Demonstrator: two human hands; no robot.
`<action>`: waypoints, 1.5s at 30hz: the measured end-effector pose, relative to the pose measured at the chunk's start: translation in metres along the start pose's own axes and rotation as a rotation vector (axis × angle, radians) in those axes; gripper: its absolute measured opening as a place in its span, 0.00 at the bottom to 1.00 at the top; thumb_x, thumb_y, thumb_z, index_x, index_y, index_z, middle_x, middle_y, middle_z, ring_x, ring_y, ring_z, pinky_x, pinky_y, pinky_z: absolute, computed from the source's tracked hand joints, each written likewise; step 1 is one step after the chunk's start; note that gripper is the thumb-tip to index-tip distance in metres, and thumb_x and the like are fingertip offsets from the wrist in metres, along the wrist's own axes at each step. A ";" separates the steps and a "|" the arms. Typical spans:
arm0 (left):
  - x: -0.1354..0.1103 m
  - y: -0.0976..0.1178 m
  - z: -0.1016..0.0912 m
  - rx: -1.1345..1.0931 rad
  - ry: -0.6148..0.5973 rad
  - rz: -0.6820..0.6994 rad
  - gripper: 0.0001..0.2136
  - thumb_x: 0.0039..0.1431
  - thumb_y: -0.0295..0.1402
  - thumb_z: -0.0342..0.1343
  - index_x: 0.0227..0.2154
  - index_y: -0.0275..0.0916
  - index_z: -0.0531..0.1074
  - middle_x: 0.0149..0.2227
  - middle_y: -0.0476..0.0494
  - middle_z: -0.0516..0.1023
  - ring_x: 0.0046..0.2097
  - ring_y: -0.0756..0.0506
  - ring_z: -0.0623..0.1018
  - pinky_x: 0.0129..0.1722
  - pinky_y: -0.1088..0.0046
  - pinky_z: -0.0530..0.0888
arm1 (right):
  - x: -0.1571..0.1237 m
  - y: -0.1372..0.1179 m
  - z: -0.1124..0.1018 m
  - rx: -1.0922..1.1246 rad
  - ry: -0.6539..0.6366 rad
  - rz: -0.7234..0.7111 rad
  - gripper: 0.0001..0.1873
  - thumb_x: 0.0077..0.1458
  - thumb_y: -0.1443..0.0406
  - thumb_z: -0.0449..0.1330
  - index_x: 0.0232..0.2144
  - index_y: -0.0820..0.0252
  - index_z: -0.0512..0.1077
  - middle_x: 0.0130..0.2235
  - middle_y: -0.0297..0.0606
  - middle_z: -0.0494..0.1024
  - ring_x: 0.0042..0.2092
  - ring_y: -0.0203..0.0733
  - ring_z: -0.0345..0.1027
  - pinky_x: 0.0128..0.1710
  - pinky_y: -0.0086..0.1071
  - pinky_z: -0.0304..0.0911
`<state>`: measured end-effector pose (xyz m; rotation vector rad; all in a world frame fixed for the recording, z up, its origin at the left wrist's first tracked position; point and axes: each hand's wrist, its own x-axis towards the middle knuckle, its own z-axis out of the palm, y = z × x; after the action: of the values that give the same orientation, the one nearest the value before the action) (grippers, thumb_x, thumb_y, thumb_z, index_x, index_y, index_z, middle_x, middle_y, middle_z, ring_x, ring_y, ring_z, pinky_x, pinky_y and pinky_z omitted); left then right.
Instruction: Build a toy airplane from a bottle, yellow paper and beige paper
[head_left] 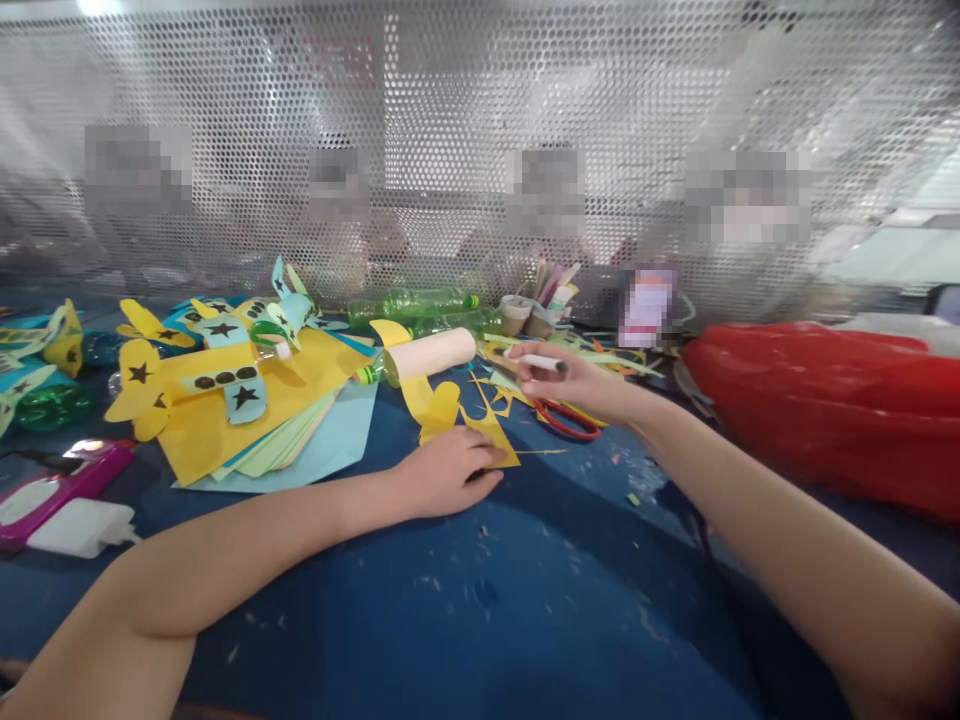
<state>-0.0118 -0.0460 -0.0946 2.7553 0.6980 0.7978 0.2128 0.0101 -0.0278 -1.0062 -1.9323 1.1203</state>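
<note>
My left hand (448,472) rests on the blue table (525,600), fingers curled down on the near end of a yellow paper cut-out (457,420). My right hand (566,378) is raised a little behind it, pinching a white marker (536,361) that points left. Just beyond the cut-out lies a green bottle wrapped in cream paper (427,356), on its side. Red-handled scissors (568,420) lie under my right wrist.
A stack of yellow, green and blue paper sheets (285,420) with paper planes (195,385) on top lies at the left. Glue bottle (79,527) and pink case (60,480) sit at far left. A red plastic bag (825,400) fills the right. A perforated screen (480,150) closes the back, people behind it.
</note>
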 end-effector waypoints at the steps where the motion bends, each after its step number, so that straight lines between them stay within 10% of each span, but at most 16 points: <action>1: 0.000 -0.001 0.000 -0.027 0.045 -0.029 0.11 0.65 0.33 0.51 0.42 0.34 0.75 0.44 0.35 0.80 0.47 0.41 0.79 0.50 0.59 0.76 | 0.000 0.001 0.003 0.081 0.003 0.008 0.24 0.48 0.47 0.68 0.37 0.56 0.67 0.26 0.28 0.65 0.26 0.34 0.59 0.26 0.30 0.58; 8: 0.002 -0.011 -0.003 -0.276 0.341 -0.373 0.10 0.64 0.36 0.53 0.45 0.37 0.66 0.41 0.40 0.76 0.41 0.46 0.78 0.42 0.65 0.79 | 0.003 0.003 0.010 0.348 -0.023 0.140 0.15 0.59 0.52 0.54 0.31 0.56 0.64 0.14 0.22 0.52 0.17 0.31 0.37 0.18 0.29 0.37; 23: 0.004 -0.005 -0.005 0.164 0.052 -0.269 0.15 0.71 0.38 0.39 0.33 0.38 0.65 0.32 0.42 0.72 0.39 0.42 0.73 0.42 0.62 0.73 | -0.006 0.005 0.045 0.336 -0.125 0.098 0.20 0.54 0.56 0.65 0.24 0.56 0.58 0.14 0.20 0.61 0.16 0.26 0.44 0.15 0.24 0.35; 31: 0.007 -0.002 -0.008 -0.038 0.046 -0.259 0.16 0.71 0.39 0.35 0.27 0.42 0.58 0.28 0.46 0.68 0.34 0.44 0.71 0.38 0.64 0.72 | -0.005 0.006 0.039 0.286 -0.192 0.073 0.20 0.55 0.57 0.65 0.24 0.56 0.58 0.14 0.21 0.61 0.16 0.26 0.46 0.16 0.24 0.34; 35: 0.004 -0.002 -0.016 -0.210 0.033 -0.308 0.19 0.71 0.42 0.32 0.25 0.42 0.56 0.26 0.48 0.66 0.31 0.47 0.70 0.35 0.68 0.71 | -0.004 0.000 0.012 0.327 -0.014 0.000 0.21 0.53 0.57 0.65 0.22 0.55 0.57 0.14 0.19 0.52 0.17 0.26 0.40 0.17 0.26 0.34; 40: 0.003 0.003 -0.015 -0.038 -0.033 -0.018 0.20 0.72 0.42 0.33 0.28 0.39 0.64 0.30 0.42 0.72 0.35 0.44 0.73 0.39 0.66 0.73 | -0.001 -0.006 -0.013 0.363 0.245 -0.065 0.21 0.52 0.59 0.64 0.22 0.55 0.55 0.13 0.22 0.52 0.17 0.29 0.38 0.19 0.30 0.36; 45: 0.001 0.009 -0.004 0.095 -0.087 0.185 0.19 0.72 0.40 0.38 0.38 0.35 0.70 0.44 0.32 0.79 0.47 0.40 0.77 0.50 0.60 0.73 | 0.004 0.019 0.026 0.453 0.238 0.126 0.14 0.52 0.56 0.60 0.24 0.55 0.61 0.13 0.23 0.55 0.16 0.30 0.41 0.17 0.29 0.37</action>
<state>-0.0097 -0.0535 -0.0885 2.9530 0.4817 0.6907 0.1949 0.0101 -0.0548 -0.9636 -1.3602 1.3622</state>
